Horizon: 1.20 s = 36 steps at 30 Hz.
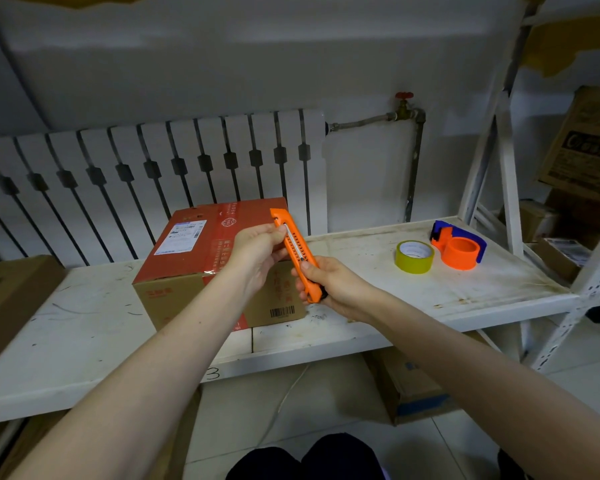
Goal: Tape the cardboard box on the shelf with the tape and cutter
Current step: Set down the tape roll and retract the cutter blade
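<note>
Both hands grip one orange cutter (297, 252): right hand (329, 285) wraps its base, left hand (257, 249) pinches its upper part. Behind stands one cardboard box (201, 258) mid-shelf (84, 341); one yellow tape roll (414, 257) and one orange dispenser (459, 245) sit near the shelf's right end.

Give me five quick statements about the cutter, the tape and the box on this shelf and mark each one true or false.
1. Both hands hold the orange cutter. True: the left hand grips near its top, the right hand its lower end.
2. The yellow tape sits on top of the box. False: it lies on the shelf, right of the box.
3. The dispenser is beside the yellow tape. True.
4. The box stands on the floor. False: it is on the shelf.
5. The dispenser is green. False: it is orange and blue.
</note>
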Each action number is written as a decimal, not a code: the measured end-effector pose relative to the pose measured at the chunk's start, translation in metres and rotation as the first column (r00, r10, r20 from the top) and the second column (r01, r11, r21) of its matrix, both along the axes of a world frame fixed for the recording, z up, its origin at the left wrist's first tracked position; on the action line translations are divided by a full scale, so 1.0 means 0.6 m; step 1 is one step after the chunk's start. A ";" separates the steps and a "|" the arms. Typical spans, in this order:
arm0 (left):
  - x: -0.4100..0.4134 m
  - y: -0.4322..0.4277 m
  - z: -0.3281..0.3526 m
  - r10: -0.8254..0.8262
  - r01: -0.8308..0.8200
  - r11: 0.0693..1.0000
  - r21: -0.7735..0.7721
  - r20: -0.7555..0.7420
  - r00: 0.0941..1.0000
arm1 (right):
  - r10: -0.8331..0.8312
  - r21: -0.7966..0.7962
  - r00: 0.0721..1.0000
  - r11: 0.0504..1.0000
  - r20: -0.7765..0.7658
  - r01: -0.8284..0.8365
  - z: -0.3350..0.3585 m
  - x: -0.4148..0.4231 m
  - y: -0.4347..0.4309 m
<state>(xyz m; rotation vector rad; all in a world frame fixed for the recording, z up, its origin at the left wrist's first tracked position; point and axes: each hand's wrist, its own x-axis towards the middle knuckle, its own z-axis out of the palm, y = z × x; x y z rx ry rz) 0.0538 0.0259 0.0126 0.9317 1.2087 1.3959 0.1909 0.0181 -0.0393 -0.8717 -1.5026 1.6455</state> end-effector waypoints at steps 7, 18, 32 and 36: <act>0.004 0.002 -0.003 0.012 -0.012 1.000 -0.022 0.000 1.000 | 0.022 -0.021 1.000 1.000 0.016 -0.022 -0.002 0.007 0.003; 0.008 0.016 -0.005 0.068 -0.066 0.997 -0.032 0.066 0.996 | 0.058 -0.226 0.980 0.969 -0.192 -0.101 -0.015 0.040 0.004; 0.038 0.038 -0.040 0.022 -0.024 0.999 -0.041 -0.049 0.999 | -0.029 -0.071 0.994 0.997 -0.102 0.022 -0.065 0.044 0.027; 0.039 0.045 -0.046 -0.013 -0.009 0.999 -0.051 -0.400 0.916 | -0.178 -0.230 0.958 0.965 -0.226 0.125 -0.074 0.071 0.052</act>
